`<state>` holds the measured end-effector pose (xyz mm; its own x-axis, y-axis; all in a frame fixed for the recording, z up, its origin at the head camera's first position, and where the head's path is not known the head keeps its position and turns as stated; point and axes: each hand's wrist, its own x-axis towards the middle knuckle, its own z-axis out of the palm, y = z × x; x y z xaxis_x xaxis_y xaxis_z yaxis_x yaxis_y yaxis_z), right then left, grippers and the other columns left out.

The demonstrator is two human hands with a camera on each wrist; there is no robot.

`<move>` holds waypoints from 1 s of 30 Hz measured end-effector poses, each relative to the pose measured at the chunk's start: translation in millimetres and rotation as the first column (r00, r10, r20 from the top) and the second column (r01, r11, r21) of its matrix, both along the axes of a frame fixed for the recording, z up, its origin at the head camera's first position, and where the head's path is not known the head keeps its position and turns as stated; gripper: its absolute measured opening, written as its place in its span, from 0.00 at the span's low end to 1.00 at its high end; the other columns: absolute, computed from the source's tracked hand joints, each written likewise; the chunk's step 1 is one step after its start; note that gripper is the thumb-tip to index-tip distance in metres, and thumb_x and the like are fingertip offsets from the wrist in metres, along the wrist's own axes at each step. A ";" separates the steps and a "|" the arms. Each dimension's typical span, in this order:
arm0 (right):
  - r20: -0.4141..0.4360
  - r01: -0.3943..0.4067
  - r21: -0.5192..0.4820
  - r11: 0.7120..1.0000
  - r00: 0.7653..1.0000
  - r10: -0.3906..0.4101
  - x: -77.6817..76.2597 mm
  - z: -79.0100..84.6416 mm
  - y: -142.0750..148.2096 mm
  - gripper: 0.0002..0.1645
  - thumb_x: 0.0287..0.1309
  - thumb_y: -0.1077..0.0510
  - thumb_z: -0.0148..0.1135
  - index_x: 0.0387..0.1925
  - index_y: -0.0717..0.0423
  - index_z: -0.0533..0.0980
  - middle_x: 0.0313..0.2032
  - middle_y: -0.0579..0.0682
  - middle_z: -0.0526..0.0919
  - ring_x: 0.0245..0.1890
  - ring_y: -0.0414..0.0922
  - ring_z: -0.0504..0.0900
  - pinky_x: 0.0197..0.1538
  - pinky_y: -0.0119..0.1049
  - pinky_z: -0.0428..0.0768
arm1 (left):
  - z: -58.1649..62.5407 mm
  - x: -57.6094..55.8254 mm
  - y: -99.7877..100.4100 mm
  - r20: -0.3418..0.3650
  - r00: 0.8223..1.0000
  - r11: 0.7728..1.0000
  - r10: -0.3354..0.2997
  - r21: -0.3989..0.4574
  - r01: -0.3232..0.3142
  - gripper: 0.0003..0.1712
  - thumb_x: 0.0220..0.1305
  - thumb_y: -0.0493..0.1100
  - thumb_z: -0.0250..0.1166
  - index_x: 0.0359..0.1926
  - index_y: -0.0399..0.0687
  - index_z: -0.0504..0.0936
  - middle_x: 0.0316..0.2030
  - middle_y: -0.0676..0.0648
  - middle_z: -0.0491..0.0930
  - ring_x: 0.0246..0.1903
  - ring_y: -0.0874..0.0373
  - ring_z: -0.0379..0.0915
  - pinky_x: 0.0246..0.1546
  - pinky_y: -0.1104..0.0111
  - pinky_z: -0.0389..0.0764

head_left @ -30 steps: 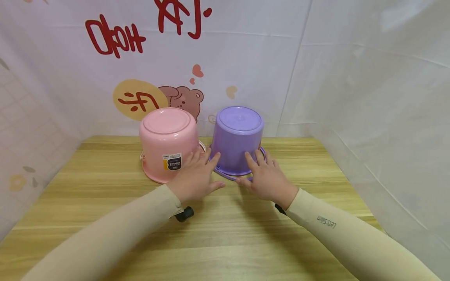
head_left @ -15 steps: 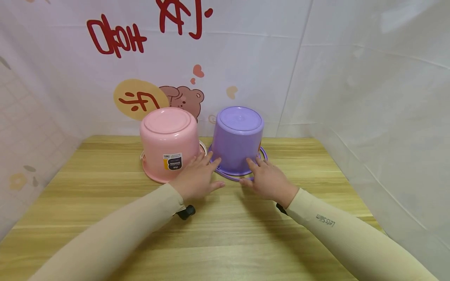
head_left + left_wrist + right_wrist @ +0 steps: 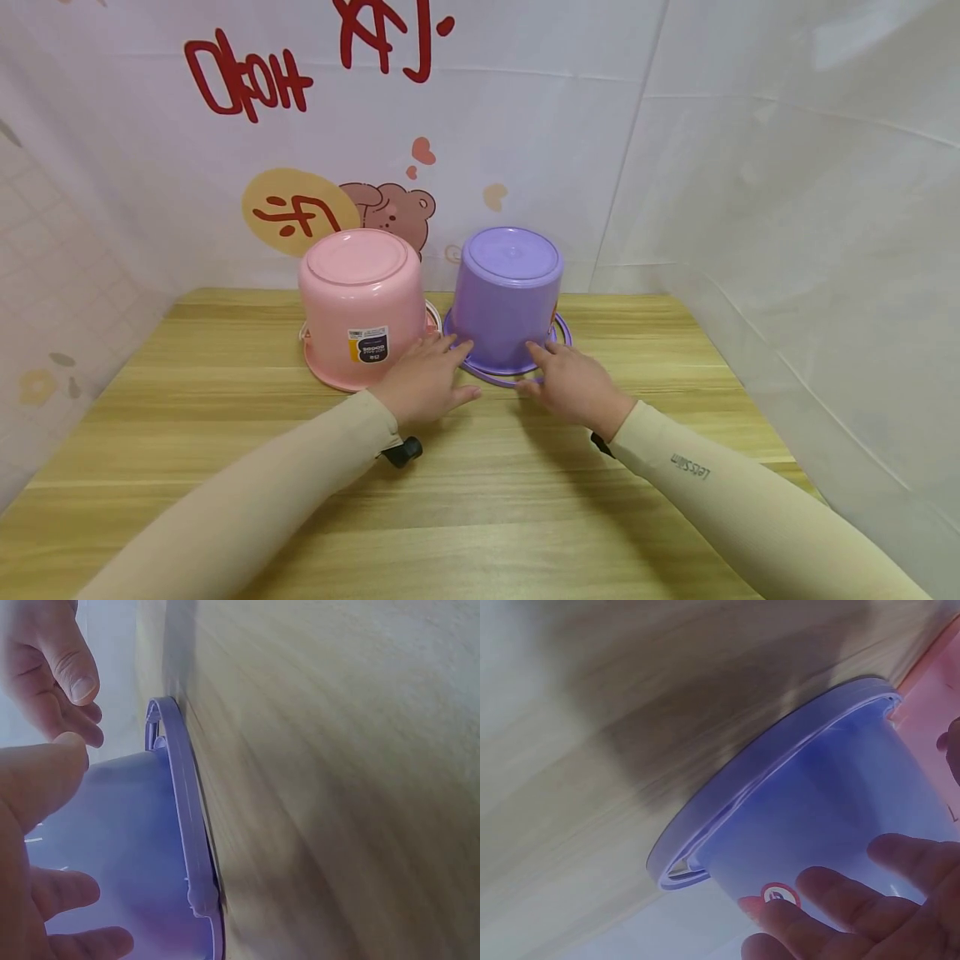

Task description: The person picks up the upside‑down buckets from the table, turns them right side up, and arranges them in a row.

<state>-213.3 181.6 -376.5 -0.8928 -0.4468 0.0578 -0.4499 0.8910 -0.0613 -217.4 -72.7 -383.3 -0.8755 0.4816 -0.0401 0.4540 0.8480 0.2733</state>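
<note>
A purple bucket [image 3: 506,308] stands upside down on the wooden table, its loop handle [image 3: 566,332] lying around the rim. My left hand [image 3: 420,383] is at its front left, fingers spread and fairly straight, between it and a pink bucket. On the other side, my right hand [image 3: 576,385] has its fingertips at the purple bucket's lower front right. Both palms face down and inward, with nothing gripped. In the right wrist view, spread fingers [image 3: 855,900] overlap the purple wall near a small round sticker [image 3: 780,895]. The left wrist view has the left thumb beside the purple wall.
The pink bucket [image 3: 360,292], also upside down, sits just left of the purple one and bears a label [image 3: 369,345]. A printed white curtain [image 3: 540,150] hangs behind the table [image 3: 480,517], and white sheets close off both sides.
Both hands have lowered slightly, and the right fingers have slid down the purple bucket's side. Neither bucket has visibly moved on the table.
</note>
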 end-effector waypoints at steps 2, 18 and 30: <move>-0.002 -0.001 0.001 1.000 1.000 0.001 -1.3 -1.2 0.5 0.43 0.70 0.39 0.66 0.73 0.63 0.71 0.64 0.68 0.81 0.65 0.63 0.81 0.64 0.59 0.81 | -1.7 -1.4 0.6 0.003 1.000 1.000 -0.002 0.003 0.002 0.48 0.73 0.67 0.61 0.82 0.46 0.62 0.80 0.35 0.59 0.81 0.33 0.48 0.82 0.42 0.49; -0.004 -0.035 0.023 0.999 0.999 0.035 -9.8 -9.1 2.7 0.37 0.69 0.43 0.68 0.68 0.63 0.76 0.62 0.66 0.83 0.64 0.63 0.81 0.63 0.59 0.82 | -14.3 -10.0 7.8 0.043 0.999 1.000 -0.018 0.000 0.018 0.48 0.74 0.67 0.60 0.82 0.44 0.60 0.80 0.36 0.60 0.80 0.35 0.53 0.81 0.42 0.52; 0.029 -0.030 0.079 0.996 0.999 0.027 -13.5 -14.7 3.7 0.35 0.70 0.42 0.67 0.68 0.59 0.78 0.59 0.65 0.85 0.59 0.60 0.84 0.58 0.57 0.85 | -22.2 -14.4 12.3 0.053 0.998 0.999 -0.028 -0.022 0.029 0.48 0.73 0.68 0.59 0.81 0.44 0.62 0.80 0.37 0.60 0.80 0.36 0.54 0.81 0.41 0.54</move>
<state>-226.8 185.4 -391.2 -0.8804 -0.4742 -0.0035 -0.4742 0.8804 -0.0039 -231.8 -60.3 -405.5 -0.8576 0.5051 -0.0970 0.4640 0.8411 0.2779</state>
